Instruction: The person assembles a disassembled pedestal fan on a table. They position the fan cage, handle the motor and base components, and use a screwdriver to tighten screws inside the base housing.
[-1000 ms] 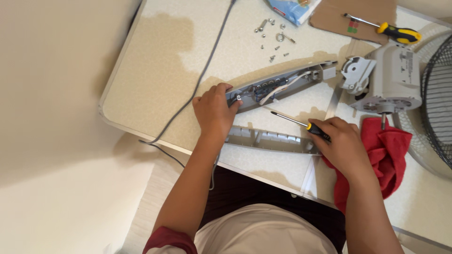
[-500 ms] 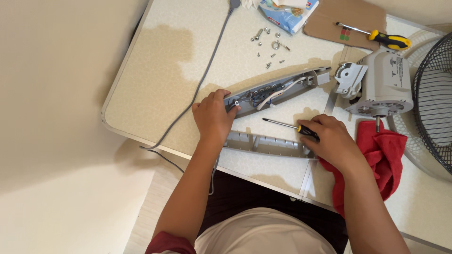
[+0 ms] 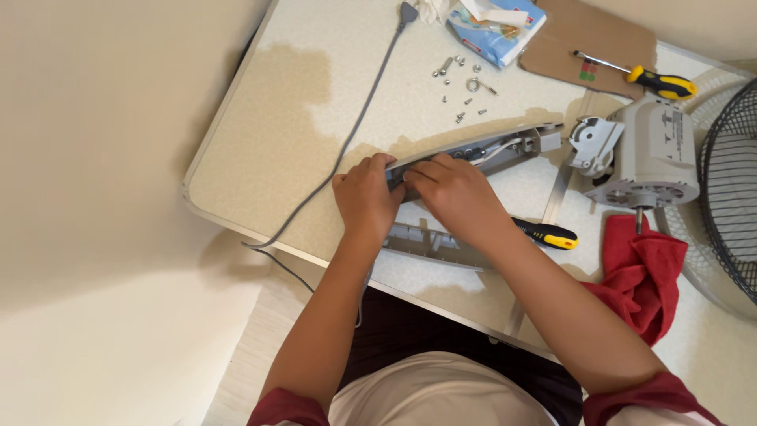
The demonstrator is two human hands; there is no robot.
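Both hands are meeting on the grey housing [image 3: 505,146], which is lying slantwise across the table [image 3: 260,150]. I'm curling my left hand [image 3: 364,197] over its near end, fingers gripping the edge, with the grey cord [image 3: 359,118] running off just beside it. My right hand [image 3: 456,197] is resting half-closed on the open wiring; whether it is pinching anything, I cannot tell. Below lies the detached cover [image 3: 422,241], then the dropped screwdriver [image 3: 548,234], red cloth [image 3: 643,280] and fan motor [image 3: 650,154].
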